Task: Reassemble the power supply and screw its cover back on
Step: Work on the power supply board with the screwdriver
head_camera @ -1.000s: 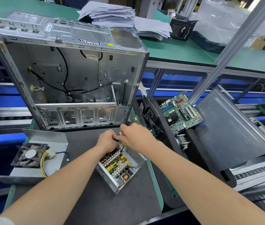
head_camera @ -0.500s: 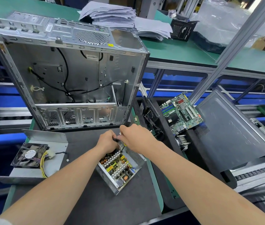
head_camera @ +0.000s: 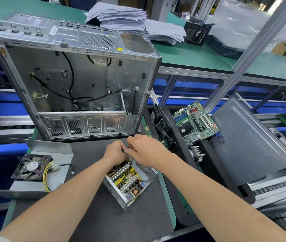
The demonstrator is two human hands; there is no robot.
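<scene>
The open power supply point(head_camera: 130, 186) lies on the dark mat, its silver perforated box showing the board with coils and heat sinks. Both hands work at its far end. My left hand point(head_camera: 115, 151) curls over the far edge of the box. My right hand point(head_camera: 145, 151) grips a thin dark screwdriver point(head_camera: 130, 158) whose tip points down into the box. The power supply cover point(head_camera: 33, 187), a bent grey sheet with a black fan point(head_camera: 32, 167) and yellow wires, lies to the left on the mat.
An empty computer case point(head_camera: 72, 81) stands upright just behind the hands. A green motherboard point(head_camera: 195, 120) and a grey side panel point(head_camera: 250, 142) lie on the right. Paper stacks point(head_camera: 121, 16) sit on the green bench behind.
Both hands stay at the far end of the power supply with only slight shifts of the fingers and the screwdriver.
</scene>
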